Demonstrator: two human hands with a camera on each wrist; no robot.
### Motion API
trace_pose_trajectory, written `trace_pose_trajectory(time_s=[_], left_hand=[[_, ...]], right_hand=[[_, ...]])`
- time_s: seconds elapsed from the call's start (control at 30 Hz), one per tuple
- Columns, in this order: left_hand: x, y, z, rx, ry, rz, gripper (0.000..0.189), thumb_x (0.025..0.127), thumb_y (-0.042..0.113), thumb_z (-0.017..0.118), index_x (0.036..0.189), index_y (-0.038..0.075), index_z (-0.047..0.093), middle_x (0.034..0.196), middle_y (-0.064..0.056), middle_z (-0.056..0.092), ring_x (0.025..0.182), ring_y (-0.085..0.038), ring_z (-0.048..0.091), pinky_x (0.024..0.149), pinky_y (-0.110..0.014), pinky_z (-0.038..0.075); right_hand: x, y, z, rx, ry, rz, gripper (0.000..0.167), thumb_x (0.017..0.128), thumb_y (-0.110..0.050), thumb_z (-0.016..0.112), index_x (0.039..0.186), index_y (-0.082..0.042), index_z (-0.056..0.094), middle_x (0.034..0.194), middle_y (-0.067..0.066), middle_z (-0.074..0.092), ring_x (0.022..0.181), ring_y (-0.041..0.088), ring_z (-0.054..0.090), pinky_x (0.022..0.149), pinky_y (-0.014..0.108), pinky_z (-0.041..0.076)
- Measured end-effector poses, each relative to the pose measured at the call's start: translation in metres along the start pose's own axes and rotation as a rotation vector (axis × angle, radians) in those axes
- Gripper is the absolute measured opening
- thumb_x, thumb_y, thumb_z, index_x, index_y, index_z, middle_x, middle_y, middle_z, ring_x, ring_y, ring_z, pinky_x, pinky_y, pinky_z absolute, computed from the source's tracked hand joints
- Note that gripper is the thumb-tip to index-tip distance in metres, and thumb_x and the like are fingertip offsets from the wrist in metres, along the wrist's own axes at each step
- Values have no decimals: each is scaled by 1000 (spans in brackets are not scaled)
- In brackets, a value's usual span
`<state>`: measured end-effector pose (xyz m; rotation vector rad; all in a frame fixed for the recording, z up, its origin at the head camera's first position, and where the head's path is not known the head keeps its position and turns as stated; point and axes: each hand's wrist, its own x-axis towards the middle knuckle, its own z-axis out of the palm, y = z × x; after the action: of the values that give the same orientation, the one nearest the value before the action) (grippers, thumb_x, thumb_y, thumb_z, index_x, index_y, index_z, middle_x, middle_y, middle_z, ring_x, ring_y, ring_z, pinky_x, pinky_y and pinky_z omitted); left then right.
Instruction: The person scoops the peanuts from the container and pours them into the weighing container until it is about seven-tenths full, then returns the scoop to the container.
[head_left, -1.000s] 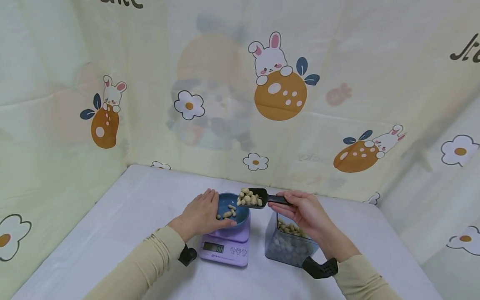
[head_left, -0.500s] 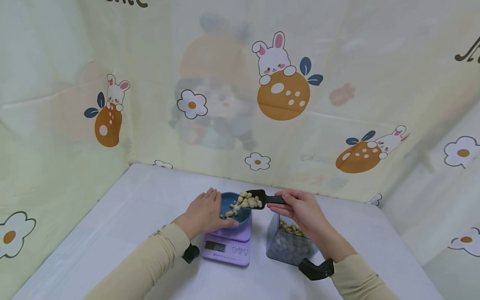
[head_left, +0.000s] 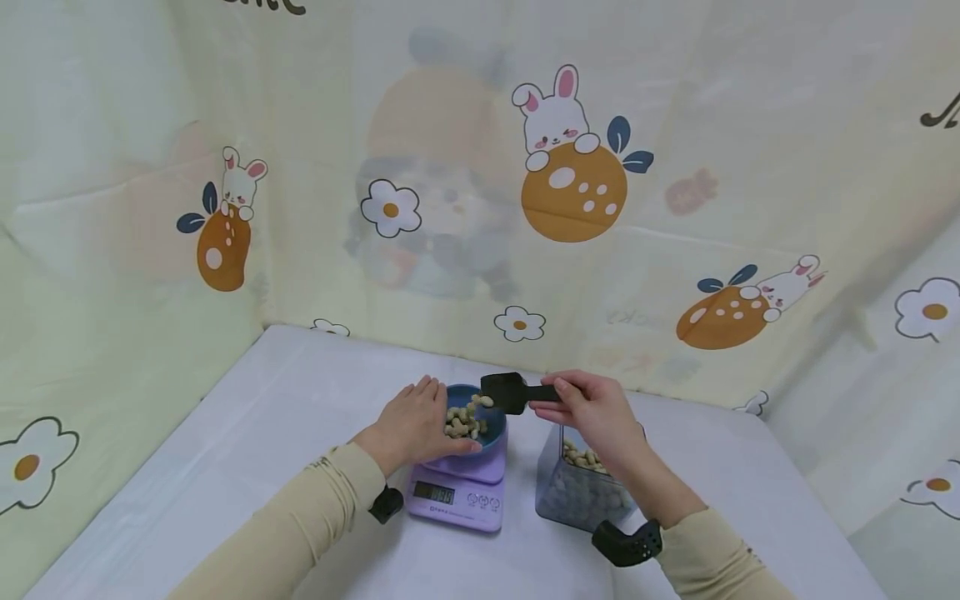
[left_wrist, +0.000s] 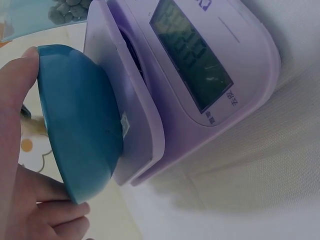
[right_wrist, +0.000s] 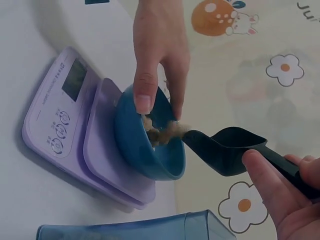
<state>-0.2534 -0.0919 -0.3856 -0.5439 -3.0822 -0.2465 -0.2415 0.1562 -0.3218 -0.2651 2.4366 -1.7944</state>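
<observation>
My left hand (head_left: 407, 427) holds the blue bowl (left_wrist: 82, 120) by its rim, thumb on the near side and fingers on the far side. The bowl stands on a purple kitchen scale (head_left: 457, 507) with a digital display. Inside it lies a pile of peanuts (head_left: 463, 423). My right hand (head_left: 600, 417) grips the handle of a black scoop (head_left: 504, 392), tipped over the bowl's right side. In the right wrist view, blurred peanuts drop from the scoop's lip into the bowl.
Right of the scale stands a translucent blue-grey container (head_left: 577, 493) of peanuts, below my right forearm. A white cloth covers the table (head_left: 315, 375). Printed curtains (head_left: 450, 250) hang close behind and at both sides. A black wrist camera (head_left: 628, 543) sits on my right wrist.
My right hand has tipped the scoop, and its peanuts have poured into the bowl, where the pile has grown. The left hand stays on the bowl. The head view has shifted slightly.
</observation>
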Motion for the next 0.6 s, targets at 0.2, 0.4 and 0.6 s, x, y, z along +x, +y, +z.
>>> trace_pose_trajectory(time_s=[0.2,0.4,0.6], left_hand=[[2,1,0,-6,-14,-9,111,81,80,54,148,-7,37,154,-24,40,147,-37,34,121,-47,30],[1,4,-2,-46,-40,-32,111,82,78,56,149,-8,34,155,-25,37,148,-37,32,121,-48,30],[0,7,-4,-184,-67,-75,111,82,71,64,150,-9,30,157,-27,32,149,-40,28,122,-53,24]], right_hand=[[-5,-6,0,-59,6,-50,32,106,-10,44,128,8,57,133,27,58,106,29,72,88,30,58],[-10,-8,-9,-63,14,-52,34,106,-12,44,131,7,56,135,25,58,108,30,71,89,31,58],[-16,-6,-25,-40,14,-11,37,107,-18,44,135,3,54,140,22,55,109,24,71,92,33,56]])
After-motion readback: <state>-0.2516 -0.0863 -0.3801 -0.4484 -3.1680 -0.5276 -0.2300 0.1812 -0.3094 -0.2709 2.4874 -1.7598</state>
